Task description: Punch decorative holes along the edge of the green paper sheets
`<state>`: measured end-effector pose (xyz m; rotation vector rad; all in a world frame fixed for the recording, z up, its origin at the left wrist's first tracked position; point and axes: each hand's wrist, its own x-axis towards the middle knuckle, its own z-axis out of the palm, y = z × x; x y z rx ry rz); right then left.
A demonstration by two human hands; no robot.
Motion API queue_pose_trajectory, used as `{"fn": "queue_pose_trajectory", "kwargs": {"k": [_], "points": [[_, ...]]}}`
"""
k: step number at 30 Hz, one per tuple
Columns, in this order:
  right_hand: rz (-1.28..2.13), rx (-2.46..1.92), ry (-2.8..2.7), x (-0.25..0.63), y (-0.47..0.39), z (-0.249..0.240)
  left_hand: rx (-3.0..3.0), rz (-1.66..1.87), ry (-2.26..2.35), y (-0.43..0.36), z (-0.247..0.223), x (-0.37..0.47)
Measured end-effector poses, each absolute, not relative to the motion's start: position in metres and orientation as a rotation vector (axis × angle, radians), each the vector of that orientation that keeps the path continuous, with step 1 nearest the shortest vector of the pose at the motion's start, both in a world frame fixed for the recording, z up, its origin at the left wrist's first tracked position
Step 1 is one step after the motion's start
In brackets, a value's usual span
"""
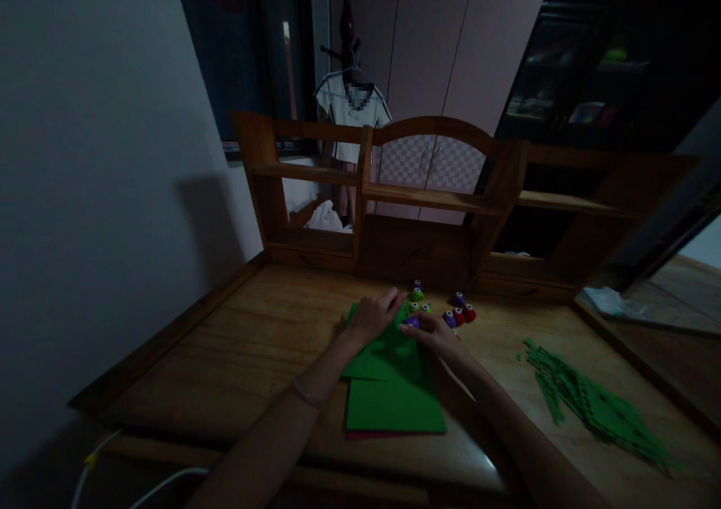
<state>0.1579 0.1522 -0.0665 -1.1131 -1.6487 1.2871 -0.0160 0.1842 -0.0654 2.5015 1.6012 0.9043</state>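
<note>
- Surface: wooden desk (225,336), dim room; shelf (433,198) along its far side.
- Sheets: top green sheet (369,365) overlaps the lower sheet (394,410); side edges run away from me.
- Right hand (442,336): thumb and fingers nearly closed around the purple punch (413,321), at the top sheet's far right part. Whether paper sits in its slot, cannot tell.
- Left hand (372,317): over the sheet's far left part, fingers slightly bent, pointing toward the punch. Grip on paper: cannot tell.
- Relation: punch lies at my right fingertips, just right of my left ones; right hand nearer.
- Nearby: red punch (469,313) beyond my right hand; green scraps (608,411) well to the right.
</note>
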Motion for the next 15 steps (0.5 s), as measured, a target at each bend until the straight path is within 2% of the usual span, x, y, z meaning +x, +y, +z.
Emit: {"fn": "queue_pose_trajectory", "kwargs": {"k": [15], "points": [[1.255,-1.137,-1.595,0.1584,0.1532,-0.0756,2.493,0.946,1.569,0.1849,-0.0677,-0.0147]]}}
